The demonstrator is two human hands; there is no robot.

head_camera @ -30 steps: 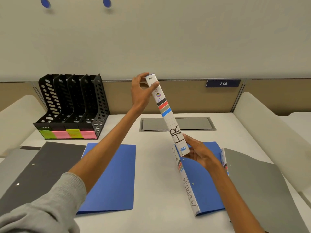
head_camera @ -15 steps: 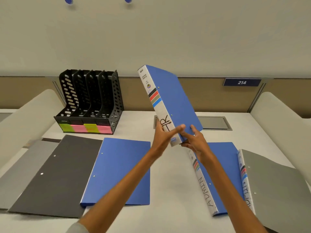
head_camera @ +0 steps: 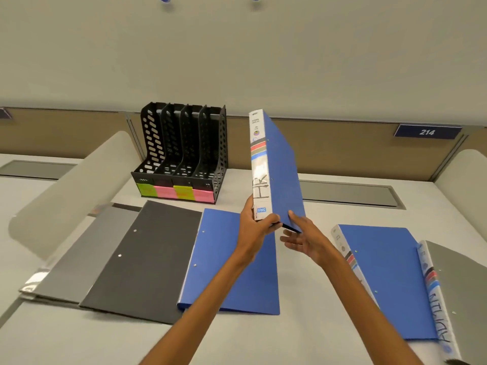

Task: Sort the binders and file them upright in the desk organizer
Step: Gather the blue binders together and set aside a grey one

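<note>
On the desk the step in hand is filing the HR binder, which is held upright above the desk's middle with its spine toward the camera. The desk organizer stands at ten o'clock from it, near but apart. I judge the best way is to carry the binder over upright, line its lower edge up with one slot, and lower it straight so it clears the dividers. The left hand grips the foot of the spine, fingers and thumb curled round it. The right hand lays its thumb on the cover's lower corner, its fingers spread loosely beneath. There are six binders, five of them lying flat: a light grey binder, a dark grey binder and a blue binder from nine to seven o'clock, then a second blue binder and a grey binder at four o'clock. There are four slots, four sticky notes and two hands.
</note>
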